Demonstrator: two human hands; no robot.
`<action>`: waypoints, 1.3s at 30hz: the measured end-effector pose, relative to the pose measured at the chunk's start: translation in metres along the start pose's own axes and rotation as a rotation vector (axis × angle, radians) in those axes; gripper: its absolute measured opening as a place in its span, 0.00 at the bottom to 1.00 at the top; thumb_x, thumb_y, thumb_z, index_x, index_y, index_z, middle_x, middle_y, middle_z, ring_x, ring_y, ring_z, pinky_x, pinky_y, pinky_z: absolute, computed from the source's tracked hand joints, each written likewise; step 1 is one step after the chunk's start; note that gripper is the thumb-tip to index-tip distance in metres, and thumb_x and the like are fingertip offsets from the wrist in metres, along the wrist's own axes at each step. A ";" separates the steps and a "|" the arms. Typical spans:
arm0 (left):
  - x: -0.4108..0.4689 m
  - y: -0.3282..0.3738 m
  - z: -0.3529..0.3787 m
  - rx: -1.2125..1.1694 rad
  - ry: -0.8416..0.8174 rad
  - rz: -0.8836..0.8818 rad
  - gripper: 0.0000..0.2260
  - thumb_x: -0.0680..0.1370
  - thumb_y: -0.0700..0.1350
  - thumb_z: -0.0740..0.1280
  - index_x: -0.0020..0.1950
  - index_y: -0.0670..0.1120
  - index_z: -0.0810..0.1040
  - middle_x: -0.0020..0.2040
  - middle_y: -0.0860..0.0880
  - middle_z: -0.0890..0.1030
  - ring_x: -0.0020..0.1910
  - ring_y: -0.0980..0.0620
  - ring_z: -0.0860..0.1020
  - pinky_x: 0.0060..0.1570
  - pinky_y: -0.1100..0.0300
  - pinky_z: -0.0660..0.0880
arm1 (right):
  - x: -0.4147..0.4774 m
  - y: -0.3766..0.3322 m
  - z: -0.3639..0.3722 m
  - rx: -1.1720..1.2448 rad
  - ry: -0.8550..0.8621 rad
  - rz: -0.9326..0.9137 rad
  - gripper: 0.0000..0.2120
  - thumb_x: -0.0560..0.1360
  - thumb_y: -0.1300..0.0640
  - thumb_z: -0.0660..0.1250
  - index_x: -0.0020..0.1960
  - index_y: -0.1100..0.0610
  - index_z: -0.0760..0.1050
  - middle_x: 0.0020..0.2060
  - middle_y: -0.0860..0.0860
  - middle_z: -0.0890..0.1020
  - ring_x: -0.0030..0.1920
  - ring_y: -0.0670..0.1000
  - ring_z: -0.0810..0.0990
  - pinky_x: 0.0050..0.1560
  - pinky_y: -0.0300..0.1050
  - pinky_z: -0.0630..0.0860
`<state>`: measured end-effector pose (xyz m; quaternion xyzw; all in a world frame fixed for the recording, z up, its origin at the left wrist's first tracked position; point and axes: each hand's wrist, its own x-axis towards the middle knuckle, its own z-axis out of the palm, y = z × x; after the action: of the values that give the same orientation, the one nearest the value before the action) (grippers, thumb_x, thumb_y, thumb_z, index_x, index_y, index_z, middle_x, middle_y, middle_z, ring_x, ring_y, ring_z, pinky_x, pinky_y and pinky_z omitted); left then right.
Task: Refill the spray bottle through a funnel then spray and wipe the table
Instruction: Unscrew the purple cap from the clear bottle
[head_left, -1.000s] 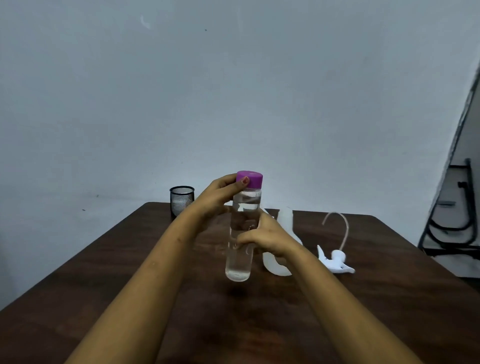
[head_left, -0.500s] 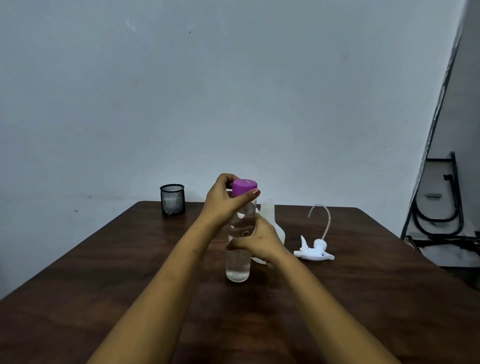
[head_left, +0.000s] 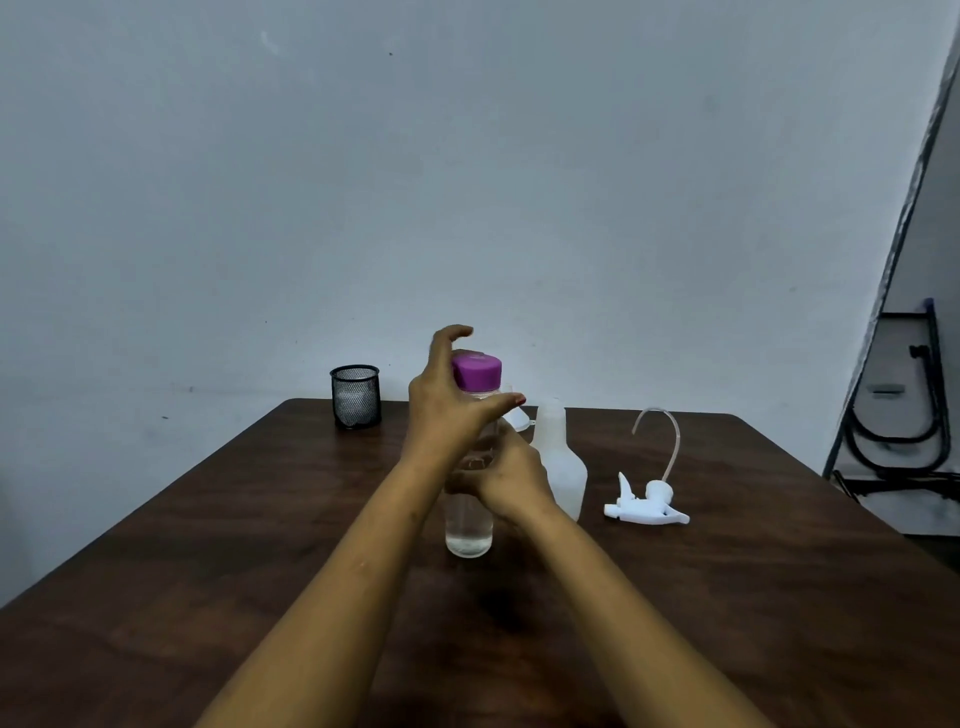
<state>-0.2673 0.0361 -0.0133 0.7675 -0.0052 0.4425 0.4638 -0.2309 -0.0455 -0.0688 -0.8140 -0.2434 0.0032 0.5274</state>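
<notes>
Dark wooden table — pale wall.

I am watching a dark table bearing a mesh cup at eleven o'clock. A spray bottle is standing toward one, its trigger head lying at two.

water bottle: clear, purple-capped, upright | spray bottle: white, uncapped, upright | trigger head: lying beside

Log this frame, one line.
left hand: cupped round purple cap, grip unclear | right hand: grips water bottle | spray bottle: uncapped | trigger head: on table
</notes>
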 end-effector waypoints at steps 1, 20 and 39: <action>-0.003 -0.001 0.001 -0.012 0.044 0.018 0.36 0.62 0.45 0.80 0.63 0.53 0.64 0.48 0.52 0.77 0.43 0.58 0.77 0.40 0.75 0.71 | 0.001 0.000 0.001 -0.008 -0.001 -0.004 0.28 0.58 0.55 0.78 0.55 0.49 0.70 0.46 0.46 0.82 0.45 0.46 0.82 0.50 0.52 0.80; 0.001 -0.011 0.010 0.028 0.126 0.094 0.39 0.62 0.39 0.77 0.65 0.48 0.58 0.59 0.44 0.64 0.52 0.51 0.69 0.47 0.69 0.69 | 0.007 0.010 0.006 0.051 -0.010 0.021 0.30 0.56 0.53 0.77 0.55 0.46 0.70 0.45 0.45 0.81 0.46 0.48 0.82 0.50 0.54 0.80; -0.002 -0.008 0.005 -0.108 0.042 -0.023 0.44 0.62 0.41 0.79 0.67 0.53 0.53 0.47 0.48 0.77 0.45 0.51 0.79 0.44 0.71 0.72 | 0.003 0.009 0.005 0.008 -0.017 -0.001 0.32 0.60 0.50 0.78 0.61 0.48 0.69 0.48 0.45 0.82 0.48 0.46 0.81 0.53 0.52 0.80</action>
<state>-0.2617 0.0360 -0.0208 0.7319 -0.0106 0.4523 0.5095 -0.2264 -0.0430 -0.0779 -0.8117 -0.2482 0.0110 0.5286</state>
